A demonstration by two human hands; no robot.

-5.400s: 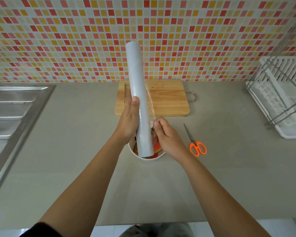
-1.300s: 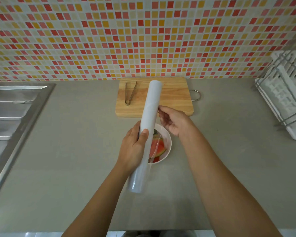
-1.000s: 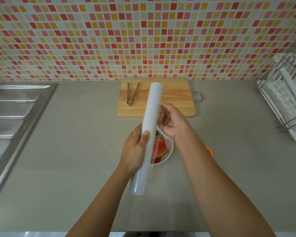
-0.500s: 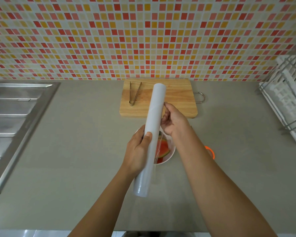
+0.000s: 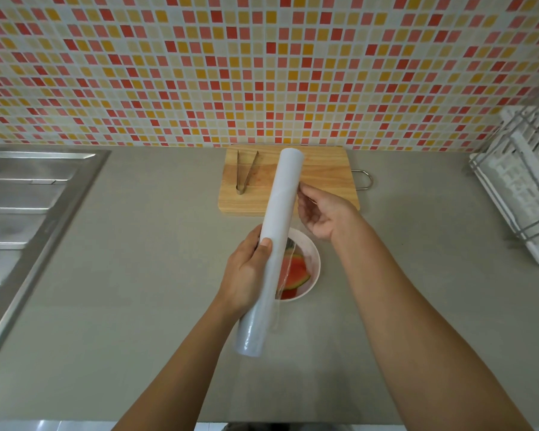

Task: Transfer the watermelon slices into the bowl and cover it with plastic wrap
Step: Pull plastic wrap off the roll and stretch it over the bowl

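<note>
right hand (image 5: 321, 213) slid up roll (image 5: 273, 237) | pinches film (image 5: 286, 270) | left hand (image 5: 246, 275) grips roll

no readable text, labels, brands or numbers on anything in view

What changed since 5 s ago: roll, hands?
Left hand tipped the plastic wrap roll from near-upright to slanted, near end toward the person. Right hand slid from beside the bowl up the film edge, pinching it higher. Left grip, bowl, cutting board unchanged.
</note>
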